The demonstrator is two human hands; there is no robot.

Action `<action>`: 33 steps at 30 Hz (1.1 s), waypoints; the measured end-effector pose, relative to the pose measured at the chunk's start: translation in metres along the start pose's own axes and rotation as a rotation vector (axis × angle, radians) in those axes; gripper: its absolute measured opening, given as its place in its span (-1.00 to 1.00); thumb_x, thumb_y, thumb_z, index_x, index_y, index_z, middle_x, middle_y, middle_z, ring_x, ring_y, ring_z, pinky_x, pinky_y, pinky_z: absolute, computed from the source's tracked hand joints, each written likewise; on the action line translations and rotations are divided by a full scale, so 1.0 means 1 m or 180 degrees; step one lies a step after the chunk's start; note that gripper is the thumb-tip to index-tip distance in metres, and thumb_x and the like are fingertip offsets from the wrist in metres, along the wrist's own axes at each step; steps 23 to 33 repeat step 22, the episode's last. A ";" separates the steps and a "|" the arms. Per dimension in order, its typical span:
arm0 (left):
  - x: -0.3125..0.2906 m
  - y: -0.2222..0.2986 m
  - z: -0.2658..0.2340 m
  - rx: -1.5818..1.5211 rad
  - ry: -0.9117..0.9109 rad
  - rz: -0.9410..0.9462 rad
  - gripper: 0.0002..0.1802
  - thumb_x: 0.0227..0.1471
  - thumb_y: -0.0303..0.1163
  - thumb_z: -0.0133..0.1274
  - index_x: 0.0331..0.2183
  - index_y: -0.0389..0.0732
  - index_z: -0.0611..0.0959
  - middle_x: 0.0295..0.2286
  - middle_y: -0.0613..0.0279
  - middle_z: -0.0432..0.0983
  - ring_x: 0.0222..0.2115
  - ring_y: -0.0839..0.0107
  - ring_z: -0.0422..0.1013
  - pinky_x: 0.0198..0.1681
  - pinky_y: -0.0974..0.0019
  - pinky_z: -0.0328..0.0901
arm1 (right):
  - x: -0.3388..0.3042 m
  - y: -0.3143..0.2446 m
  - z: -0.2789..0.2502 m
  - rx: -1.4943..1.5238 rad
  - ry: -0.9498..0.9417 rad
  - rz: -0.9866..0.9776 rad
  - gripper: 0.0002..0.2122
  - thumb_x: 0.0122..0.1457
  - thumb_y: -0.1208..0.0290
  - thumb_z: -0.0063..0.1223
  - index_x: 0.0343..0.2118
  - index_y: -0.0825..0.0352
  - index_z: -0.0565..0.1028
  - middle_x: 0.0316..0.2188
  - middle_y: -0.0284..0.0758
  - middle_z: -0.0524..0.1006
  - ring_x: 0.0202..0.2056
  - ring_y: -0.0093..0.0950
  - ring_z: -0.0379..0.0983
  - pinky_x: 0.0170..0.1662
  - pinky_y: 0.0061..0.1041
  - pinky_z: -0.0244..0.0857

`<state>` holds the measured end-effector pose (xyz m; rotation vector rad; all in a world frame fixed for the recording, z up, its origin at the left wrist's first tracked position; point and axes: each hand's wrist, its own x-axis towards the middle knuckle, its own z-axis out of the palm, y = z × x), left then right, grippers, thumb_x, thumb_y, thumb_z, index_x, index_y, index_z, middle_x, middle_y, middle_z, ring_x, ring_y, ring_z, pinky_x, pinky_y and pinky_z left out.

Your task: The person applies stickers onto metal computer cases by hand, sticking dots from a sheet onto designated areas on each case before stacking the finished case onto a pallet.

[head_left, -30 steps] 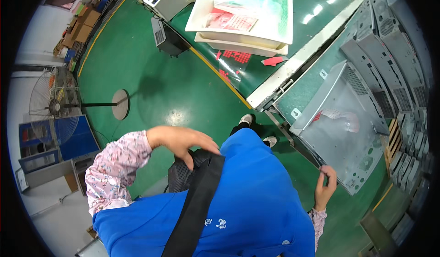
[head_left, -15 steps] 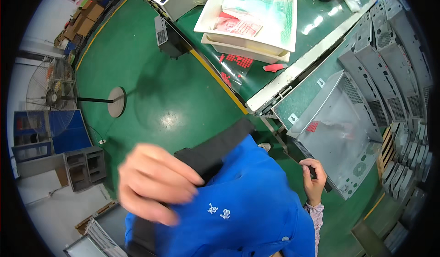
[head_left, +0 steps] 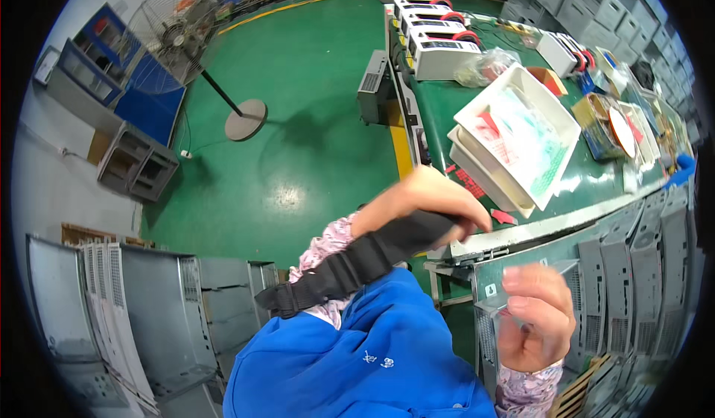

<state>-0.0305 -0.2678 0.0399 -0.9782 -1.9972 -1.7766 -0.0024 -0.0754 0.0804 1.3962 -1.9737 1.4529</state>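
Note:
My left hand (head_left: 439,194) reaches out over the front corner of the green worktable, its fingers bent down and blurred. A black buckled strap (head_left: 357,265) crosses in front of my left forearm and covers part of the palm; whether the fingers touch it I cannot tell. Just past the fingertips lies a red scrap (head_left: 503,217). My right hand (head_left: 535,317) is raised with curled fingers in front of a grey metal case (head_left: 488,336); what it holds, if anything, I cannot make out. Blue clothing (head_left: 372,343) fills the lower middle.
Stacked cream bins (head_left: 484,163) hold plastic-wrapped sheets on the worktable. White machines with red parts (head_left: 447,54) stand behind them. Grey metal cases line the right (head_left: 633,276) and lower left (head_left: 160,299). A standing fan (head_left: 175,34) is at the far left.
The view has swung right, up the table. My left hand has gone from over the blue clothing to the table's corner. My right hand has let go of the grey case's edge and risen.

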 end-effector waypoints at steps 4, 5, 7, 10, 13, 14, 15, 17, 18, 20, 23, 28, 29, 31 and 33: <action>-0.004 -0.029 0.014 -0.0337 -0.1152 0.0225 -0.69 -0.17 -0.29 -0.09 -0.42 -0.36 0.50 -0.60 0.06 0.44 -0.60 0.20 0.40 -0.52 0.34 0.29 | 0.036 0.005 0.057 -0.0591 -0.1746 -0.0939 -0.75 -0.13 0.45 -0.13 -0.33 0.40 0.41 -0.38 -0.26 0.44 -0.25 -0.38 0.37 -0.07 -0.38 0.17; -0.010 -0.037 0.016 -0.0292 -0.1076 0.0338 -0.68 -0.16 -0.28 -0.11 -0.42 -0.35 0.51 -0.59 0.07 0.44 -0.60 0.19 0.40 -0.53 0.33 0.28 | 0.040 0.012 0.076 -0.0689 -0.1961 -0.0987 -0.75 -0.16 0.45 -0.12 -0.36 0.42 0.40 -0.41 -0.26 0.41 -0.30 -0.39 0.36 -0.11 -0.40 0.19; -0.019 -0.053 0.020 -0.0173 -0.1216 0.0331 -0.70 -0.13 -0.30 -0.18 -0.42 -0.30 0.53 -0.53 0.10 0.46 -0.56 0.20 0.41 -0.49 0.33 0.30 | 0.044 0.025 0.091 -0.0855 -0.2431 -0.0953 -0.74 -0.18 0.45 -0.11 -0.38 0.45 0.38 -0.45 -0.25 0.39 -0.36 -0.39 0.35 -0.15 -0.42 0.20; -0.039 -0.063 0.044 0.1125 -0.0074 -0.1146 -0.78 -0.28 -0.27 -0.04 -0.51 -0.14 0.60 -0.59 0.20 0.48 -0.61 0.24 0.40 -0.55 0.34 0.30 | 0.039 0.044 0.104 -0.0664 -0.2309 -0.0979 -0.77 -0.21 0.46 -0.11 -0.43 0.45 0.37 -0.50 -0.26 0.34 -0.43 -0.40 0.30 -0.26 -0.47 0.21; -0.046 -0.077 0.024 -0.0116 -0.0207 -0.0015 -0.67 -0.21 -0.26 -0.11 -0.37 -0.24 0.55 -0.48 0.12 0.48 -0.52 0.21 0.41 -0.50 0.28 0.32 | 0.035 0.055 0.114 -0.0951 -0.2108 -0.0663 -0.75 -0.23 0.45 -0.05 -0.42 0.44 0.37 -0.47 -0.25 0.35 -0.41 -0.38 0.31 -0.31 -0.50 0.21; -0.052 -0.078 0.011 -0.0198 -0.0355 -0.0178 -0.60 -0.18 -0.23 -0.12 -0.29 -0.29 0.49 -0.37 0.07 0.43 -0.38 0.18 0.37 -0.37 0.28 0.29 | 0.033 0.056 0.115 -0.0957 -0.2124 -0.0637 -0.75 -0.23 0.45 -0.05 -0.42 0.44 0.37 -0.47 -0.25 0.35 -0.41 -0.38 0.31 -0.31 -0.50 0.21; -0.059 -0.080 -0.001 -0.0603 -0.0271 -0.0030 -0.52 -0.16 -0.21 -0.13 -0.21 -0.35 0.43 -0.25 0.02 0.39 -0.23 0.15 0.33 -0.24 0.28 0.26 | 0.030 0.057 0.117 -0.0787 -0.1833 -0.0506 -0.72 -0.26 0.46 0.00 -0.40 0.43 0.37 -0.45 -0.24 0.36 -0.41 -0.38 0.33 -0.33 -0.50 0.23; -0.075 -0.078 -0.003 -0.0536 -0.0071 -0.0184 -0.47 -0.09 -0.15 -0.31 -0.24 -0.43 0.44 -0.26 -0.02 0.40 -0.21 0.12 0.33 -0.18 0.26 0.24 | 0.023 0.062 0.116 -0.0398 -0.1281 -0.0094 -0.58 -0.42 0.49 0.23 -0.36 0.37 0.40 -0.44 -0.23 0.38 -0.44 -0.34 0.37 -0.38 -0.45 0.29; -0.084 -0.077 0.005 -0.0402 0.0063 -0.0426 -0.36 -0.02 -0.10 -0.49 -0.27 -0.51 0.44 -0.26 -0.05 0.41 -0.18 0.09 0.32 -0.13 0.24 0.22 | 0.018 0.066 0.110 -0.0211 -0.1333 0.0228 -0.60 -0.39 0.52 0.23 -0.37 0.38 0.40 -0.44 -0.22 0.38 -0.42 -0.35 0.38 -0.37 -0.44 0.30; -0.107 -0.079 0.011 -0.0563 0.0037 -0.1132 -0.35 -0.05 0.00 -0.29 -0.09 -0.36 0.34 -0.03 -0.01 0.18 0.02 0.13 0.10 0.05 0.20 0.00 | 0.002 0.069 0.109 0.0069 -0.0953 0.0740 -0.63 -0.36 0.54 0.21 -0.37 0.40 0.40 -0.42 -0.21 0.39 -0.41 -0.33 0.38 -0.36 -0.46 0.30; -0.127 -0.080 0.015 -0.0308 -0.0182 -0.1275 -0.33 -0.14 -0.09 -0.05 -0.02 -0.27 0.27 0.04 0.04 0.04 0.07 0.16 -0.01 0.10 0.18 -0.12 | -0.014 0.065 0.110 0.0032 -0.0994 0.0937 -0.63 -0.32 0.56 0.19 -0.34 0.41 0.39 -0.39 -0.19 0.39 -0.38 -0.32 0.39 -0.33 -0.49 0.31; -0.127 -0.080 0.015 -0.0308 -0.0182 -0.1275 -0.33 -0.14 -0.09 -0.05 -0.02 -0.27 0.27 0.04 0.04 0.04 0.07 0.16 -0.01 0.10 0.18 -0.12 | -0.014 0.065 0.110 0.0032 -0.0994 0.0937 -0.63 -0.32 0.56 0.19 -0.34 0.41 0.39 -0.39 -0.19 0.39 -0.38 -0.32 0.39 -0.33 -0.49 0.31; -0.127 -0.080 0.015 -0.0308 -0.0182 -0.1275 -0.33 -0.14 -0.09 -0.05 -0.02 -0.27 0.27 0.04 0.04 0.04 0.07 0.16 -0.01 0.10 0.18 -0.12 | -0.014 0.065 0.110 0.0032 -0.0994 0.0937 -0.63 -0.32 0.56 0.19 -0.34 0.41 0.39 -0.39 -0.19 0.39 -0.38 -0.32 0.39 -0.33 -0.49 0.31; -0.127 -0.080 0.015 -0.0308 -0.0182 -0.1275 -0.33 -0.14 -0.09 -0.05 -0.02 -0.27 0.27 0.04 0.04 0.04 0.07 0.16 -0.01 0.10 0.18 -0.12 | -0.014 0.065 0.110 0.0032 -0.0994 0.0937 -0.63 -0.32 0.56 0.19 -0.34 0.41 0.39 -0.39 -0.19 0.39 -0.38 -0.32 0.39 -0.33 -0.49 0.31; -0.127 -0.080 0.015 -0.0308 -0.0182 -0.1275 -0.33 -0.14 -0.09 -0.05 -0.02 -0.27 0.27 0.04 0.04 0.04 0.07 0.16 -0.01 0.10 0.18 -0.12 | -0.014 0.065 0.110 0.0032 -0.0994 0.0937 -0.63 -0.32 0.56 0.19 -0.34 0.41 0.39 -0.39 -0.19 0.39 -0.38 -0.32 0.39 -0.33 -0.49 0.31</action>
